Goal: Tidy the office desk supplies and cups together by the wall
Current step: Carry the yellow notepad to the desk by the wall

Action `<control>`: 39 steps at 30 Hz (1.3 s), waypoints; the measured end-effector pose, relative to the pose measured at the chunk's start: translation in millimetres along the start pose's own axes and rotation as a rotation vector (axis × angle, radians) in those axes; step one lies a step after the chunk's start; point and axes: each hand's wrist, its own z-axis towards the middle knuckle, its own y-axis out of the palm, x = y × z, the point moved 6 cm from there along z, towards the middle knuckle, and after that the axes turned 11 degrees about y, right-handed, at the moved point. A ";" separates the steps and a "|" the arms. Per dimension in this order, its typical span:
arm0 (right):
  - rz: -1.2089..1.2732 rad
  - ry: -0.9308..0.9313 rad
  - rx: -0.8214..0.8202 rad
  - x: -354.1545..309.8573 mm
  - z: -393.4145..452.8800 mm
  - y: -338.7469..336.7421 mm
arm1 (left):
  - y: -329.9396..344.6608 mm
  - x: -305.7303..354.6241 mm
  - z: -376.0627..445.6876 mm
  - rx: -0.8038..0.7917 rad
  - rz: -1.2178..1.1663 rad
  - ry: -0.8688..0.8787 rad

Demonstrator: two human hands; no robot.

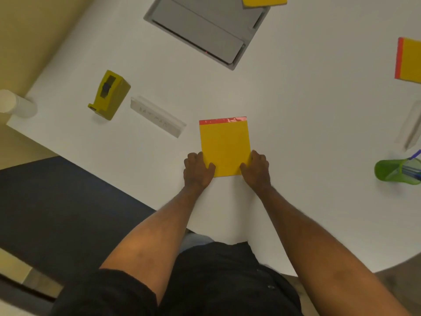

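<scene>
Both my left hand [197, 171] and right hand [255, 168] grip the pad [224, 147] at centre frame, one per lower corner. Its long axis runs straight up-frame from me.

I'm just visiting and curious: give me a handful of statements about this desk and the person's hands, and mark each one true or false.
1. Both hands grip the near corners of the yellow notepad: left hand and right hand. True.
2. The tape dispenser is bright red. False: it is olive-yellow.
3. The green cup lies tipped on its side with pens in it. True.
4. The notepad held by the hands is the only yellow pad on the table. False: another pad lies at the right edge and one at the top.
5. The white cup stands at the right end of the desk. False: it is at the far left corner.
</scene>
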 end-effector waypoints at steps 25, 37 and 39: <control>0.831 0.261 -0.231 -39.9 34.7 -37.9 | -50.2 17.7 76.9 0.318 -0.808 -0.233; 0.898 0.031 -0.326 -246.4 109.6 -104.4 | -206.0 29.6 243.7 0.437 -0.819 0.009; 0.907 0.001 -0.343 -280.6 126.4 -109.3 | -231.5 31.2 266.4 0.469 -0.840 0.040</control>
